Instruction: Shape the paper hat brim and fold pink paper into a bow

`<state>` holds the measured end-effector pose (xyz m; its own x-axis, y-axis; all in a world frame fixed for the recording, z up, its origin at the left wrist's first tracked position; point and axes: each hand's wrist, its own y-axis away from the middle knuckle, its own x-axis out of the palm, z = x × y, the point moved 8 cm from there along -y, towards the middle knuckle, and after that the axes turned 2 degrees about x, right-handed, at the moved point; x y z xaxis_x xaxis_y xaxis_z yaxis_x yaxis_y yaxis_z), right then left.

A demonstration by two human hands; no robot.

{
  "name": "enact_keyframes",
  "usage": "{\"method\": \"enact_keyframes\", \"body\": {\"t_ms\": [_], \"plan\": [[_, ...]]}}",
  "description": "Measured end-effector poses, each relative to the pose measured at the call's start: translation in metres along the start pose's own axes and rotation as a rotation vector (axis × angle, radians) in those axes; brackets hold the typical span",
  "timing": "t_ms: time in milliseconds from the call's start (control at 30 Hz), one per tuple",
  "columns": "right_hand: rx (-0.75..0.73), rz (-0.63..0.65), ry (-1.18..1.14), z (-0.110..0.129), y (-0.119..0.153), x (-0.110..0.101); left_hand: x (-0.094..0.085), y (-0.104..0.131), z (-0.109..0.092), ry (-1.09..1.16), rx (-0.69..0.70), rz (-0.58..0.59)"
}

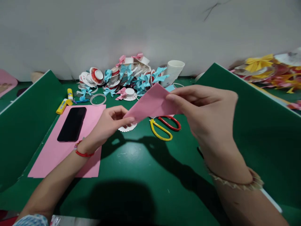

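Observation:
A folded piece of pink paper (152, 103) is held up above the table between both hands. My left hand (115, 119) pinches its lower left corner between thumb and fingers. On the other side, my right hand (202, 106) grips its right part, thumb in front and fingers partly behind. Below the paper lie scissors (162, 131) with one yellow and one red handle loop; their blades are hidden. A white scalloped paper doily (128, 128) shows partly under my left fingertips, on the table.
Pink sheets (49, 157) lie at left under a black phone (72, 124), near yellow glue sticks (62, 106) and a tape roll (98, 99). Paper crafts with blue and pink bows (127, 73) pile at the back beside stacked paper cups (174, 72). Green partitions (254, 103) flank the table.

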<state>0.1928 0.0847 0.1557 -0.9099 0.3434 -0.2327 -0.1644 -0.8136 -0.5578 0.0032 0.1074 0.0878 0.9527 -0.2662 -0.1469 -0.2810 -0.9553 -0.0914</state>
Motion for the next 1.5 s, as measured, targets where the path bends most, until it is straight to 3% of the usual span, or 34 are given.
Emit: {"method": "enact_keyframes", "body": {"t_ms": [67, 133, 233, 333, 400, 467, 600, 700, 900, 1100, 1500], "plan": [[-0.285, -0.075, 0.208, 0.027, 0.009, -0.004, -0.014, -0.004, 0.003, -0.163, 0.004, -0.143], [-0.608, -0.053, 0.369, 0.052, 0.025, 0.005, -0.016, -0.007, 0.01, -0.143, -0.075, -0.15], [-1.008, 0.123, 0.432, 0.07, 0.056, 0.033, -0.002, -0.006, 0.014, 0.169, -0.227, -0.02], [-1.187, 0.294, 0.45, 0.067, 0.076, 0.058, -0.004, -0.003, -0.004, 0.242, -0.139, -0.087], [-1.069, 0.414, 0.439, 0.057, 0.071, 0.07, -0.008, 0.001, -0.015, 0.176, -0.063, -0.146], [-0.855, 0.461, 0.343, 0.049, 0.059, 0.07, -0.008, 0.004, -0.022, 0.076, -0.017, -0.141], [-0.422, 0.211, 0.162, 0.036, 0.028, 0.042, 0.003, 0.008, -0.027, -0.126, 0.064, -0.011], [-0.25, 0.133, 0.091, 0.027, 0.019, 0.031, 0.012, 0.014, -0.029, -0.258, 0.139, 0.045], [-0.035, 0.313, -0.151, 0.01, 0.019, 0.046, 0.029, 0.024, -0.034, -0.46, 0.211, 0.079], [0.209, 0.341, -0.273, -0.002, 0.023, 0.048, 0.038, 0.027, -0.031, -0.435, 0.198, 0.128], [0.231, 0.292, -0.236, -0.006, 0.023, 0.047, 0.046, 0.027, -0.024, -0.305, 0.09, 0.228]]}}
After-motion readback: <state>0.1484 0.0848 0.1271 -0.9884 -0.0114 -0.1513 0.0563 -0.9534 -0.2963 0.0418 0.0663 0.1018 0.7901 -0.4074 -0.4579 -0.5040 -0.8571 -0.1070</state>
